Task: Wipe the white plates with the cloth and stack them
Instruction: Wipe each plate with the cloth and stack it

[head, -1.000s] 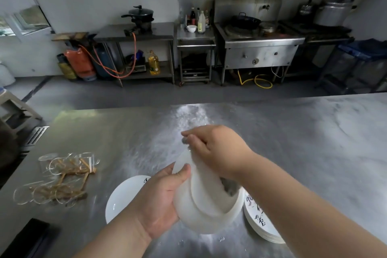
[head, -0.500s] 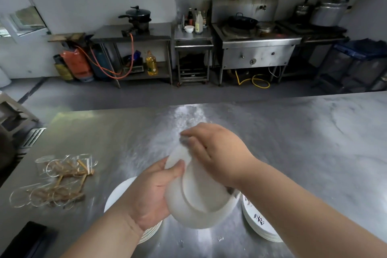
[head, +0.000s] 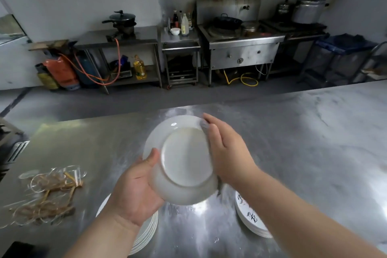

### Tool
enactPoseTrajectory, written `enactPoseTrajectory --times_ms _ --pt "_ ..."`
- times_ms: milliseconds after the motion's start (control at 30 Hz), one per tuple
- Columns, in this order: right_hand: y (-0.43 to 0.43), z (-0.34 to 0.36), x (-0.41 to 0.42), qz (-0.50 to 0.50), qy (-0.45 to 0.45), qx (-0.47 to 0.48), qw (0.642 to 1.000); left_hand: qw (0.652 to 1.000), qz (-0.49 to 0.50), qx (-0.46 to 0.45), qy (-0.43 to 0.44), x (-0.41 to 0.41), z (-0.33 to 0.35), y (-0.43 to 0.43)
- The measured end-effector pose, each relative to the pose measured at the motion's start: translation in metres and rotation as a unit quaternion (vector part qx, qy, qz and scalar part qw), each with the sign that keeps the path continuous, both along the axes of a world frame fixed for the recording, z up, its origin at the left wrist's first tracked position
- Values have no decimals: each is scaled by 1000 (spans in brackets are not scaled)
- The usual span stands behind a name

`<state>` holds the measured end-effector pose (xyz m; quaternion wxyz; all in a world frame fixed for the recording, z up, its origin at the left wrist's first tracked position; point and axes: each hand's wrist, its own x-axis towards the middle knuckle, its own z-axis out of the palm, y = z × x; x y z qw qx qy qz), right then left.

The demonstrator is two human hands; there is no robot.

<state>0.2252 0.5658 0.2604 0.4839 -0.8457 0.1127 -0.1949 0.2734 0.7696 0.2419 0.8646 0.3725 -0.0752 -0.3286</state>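
Plate (head: 184, 159): up in the air over the worktop (head: 293, 153), and it's flipped, base facing us now!
Left hand (head: 134, 192): clamped on the lower-left rim, thumb over.
Right hand (head: 228, 151): no longer bunched on top; fingers straight, flat along the right rim.
Cloth (head: 219, 187): just a scrap peeking under that palm.
Meaning: underside's turn, probably; stacking soon.
Left stack (head: 146, 234): waiting right below.

Glossy white ceramic plate (head: 184, 159) above smeared, brushed steel table (head: 293, 153).
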Motion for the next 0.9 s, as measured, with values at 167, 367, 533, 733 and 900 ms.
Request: enactPoseTrajectory --times_ms 167,367,533,733,900 --pt "42 -33 -35 -58 13 168 984 1000 16 -8 2 0 -2 -6" --pt "-11 14 7 -7 23 -21 999 1000 16 -8 -2 -3 -3 -11" --pt "40 -33 -39 -38 22 133 990 999 39 -23 14 -1 -4 -14" --pt "-13 -13 -8 -82 33 124 988 1000 -3 19 -16 -17 -11 -11" --pt "-36 26 19 106 54 -93 989 993 -102 49 22 -15 5 -9"
